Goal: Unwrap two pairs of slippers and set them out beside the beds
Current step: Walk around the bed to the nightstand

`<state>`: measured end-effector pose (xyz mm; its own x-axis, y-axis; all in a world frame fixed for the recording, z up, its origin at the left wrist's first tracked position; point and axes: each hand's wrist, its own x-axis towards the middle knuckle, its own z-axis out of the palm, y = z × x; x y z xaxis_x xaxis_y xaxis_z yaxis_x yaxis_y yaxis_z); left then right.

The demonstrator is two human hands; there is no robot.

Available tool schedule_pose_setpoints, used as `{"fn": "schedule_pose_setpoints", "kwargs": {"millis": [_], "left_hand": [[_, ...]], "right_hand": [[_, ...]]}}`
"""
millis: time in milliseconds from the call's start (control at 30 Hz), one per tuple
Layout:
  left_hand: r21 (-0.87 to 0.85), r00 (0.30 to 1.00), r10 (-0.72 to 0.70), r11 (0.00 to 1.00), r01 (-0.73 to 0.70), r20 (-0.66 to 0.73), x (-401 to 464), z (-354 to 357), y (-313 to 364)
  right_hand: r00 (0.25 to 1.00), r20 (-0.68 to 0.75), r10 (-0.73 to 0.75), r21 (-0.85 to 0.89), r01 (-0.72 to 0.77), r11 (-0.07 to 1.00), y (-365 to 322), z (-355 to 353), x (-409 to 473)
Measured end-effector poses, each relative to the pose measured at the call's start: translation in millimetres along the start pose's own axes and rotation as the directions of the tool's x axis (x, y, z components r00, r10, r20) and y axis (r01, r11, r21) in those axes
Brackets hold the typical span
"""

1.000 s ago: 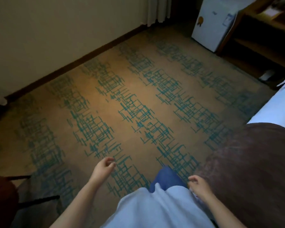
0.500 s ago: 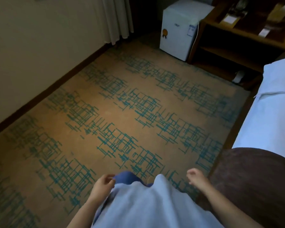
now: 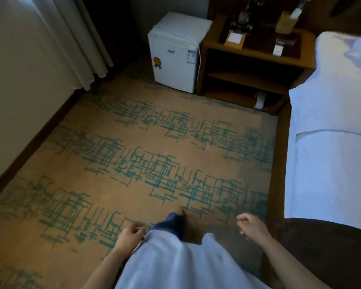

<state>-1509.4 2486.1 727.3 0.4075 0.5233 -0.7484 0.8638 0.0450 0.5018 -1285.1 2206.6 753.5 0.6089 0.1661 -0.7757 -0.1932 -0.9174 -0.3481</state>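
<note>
No unwrapped slippers lie on the carpet. A small white wrapped item (image 3: pixel 260 100) sits on the bottom shelf of the wooden nightstand (image 3: pixel 256 59); I cannot tell what it is. The bed (image 3: pixel 329 142) with white sheets runs along the right. My left hand (image 3: pixel 130 236) hangs low at my side, fingers curled loosely, holding nothing. My right hand (image 3: pixel 251 226) is also low, fingers half curled and apart, holding nothing. My light shirt and one blue trouser leg show between the hands.
A white mini fridge (image 3: pixel 175 53) stands left of the nightstand. Curtains (image 3: pixel 77 38) hang at the far left by the wall. A dark brown bed runner (image 3: pixel 325 253) covers the bed's foot at the lower right. Patterned carpet (image 3: pixel 144 153) fills the middle.
The view has swung right and forward: the fridge, nightstand and bed have come into fuller view. Both hands stay low and hold nothing; my leg has stepped forward.
</note>
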Motion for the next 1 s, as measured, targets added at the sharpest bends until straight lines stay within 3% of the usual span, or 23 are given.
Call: {"fn": "schedule_pose_setpoints", "kwargs": {"millis": [200, 433, 700, 867, 1000], "left_hand": [[0.167, 0.99, 0.087, 0.98, -0.105, 0.113, 87, -25, 124], [0.147, 0.976, 0.162, 0.972, -0.183, 0.144, 149, 13, 264], [0.216, 0.976, 0.131, 0.962, -0.168, 0.174, 198, 106, 358], [0.363, 0.976, 0.1, 0.917, -0.167, 0.195, 214, 143, 393], [0.391, 0.978, 0.122, 0.902, -0.182, 0.172, 212, 155, 432]], "right_hand": [[0.991, -0.024, 0.129, 0.129, -0.125, 0.984, -7, -24, 20], [0.971, 0.039, 0.234, 0.258, -0.236, 0.937, 9, -69, 64], [0.979, -0.041, 0.201, 0.237, -0.186, 0.953, 5, -193, 162], [0.989, -0.021, 0.143, 0.087, -0.141, 0.986, -25, -283, 218], [0.994, -0.011, 0.111, 0.119, -0.109, 0.987, -57, -335, 262]]}}
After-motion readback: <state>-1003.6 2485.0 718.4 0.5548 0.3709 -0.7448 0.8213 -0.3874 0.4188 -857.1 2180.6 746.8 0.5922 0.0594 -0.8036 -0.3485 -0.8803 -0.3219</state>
